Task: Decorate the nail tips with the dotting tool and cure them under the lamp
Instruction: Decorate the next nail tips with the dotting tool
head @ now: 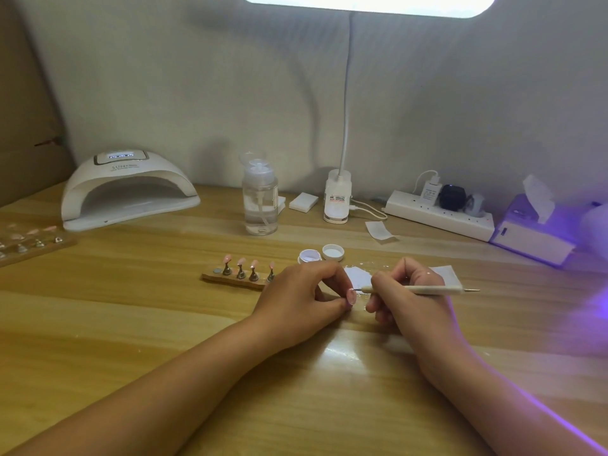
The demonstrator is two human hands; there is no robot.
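- Two hands work just right of the wooden stand, which lies on the table and serves as the landmark for what follows.
- Four pink nail tips stand upright on small metal pegs along the stand.
- At the stand's right end, the left hand pinches a single pink nail tip between thumb and fingers, low over the table.
- Further right of the stand, the right hand has its fingers curled round the dotting tool, gripping it like a pen. The shaft lies nearly level and its fine point reaches the pinched nail tip. I cannot tell if the point actually touches it.
- Just behind the stand's right end sit a small open jar and its white lid, side by side.
- White paper lies right of the stand, partly hidden by both hands.
- Well behind and left of the stand, the white curing lamp faces forward with its display lit.
- Behind the stand is a clear pump bottle, and behind and right of it a desk lamp.
- Far right of the stand are a power strip and a tissue box, the box in violet light.
- Far left of the stand, a tray carries more tips.
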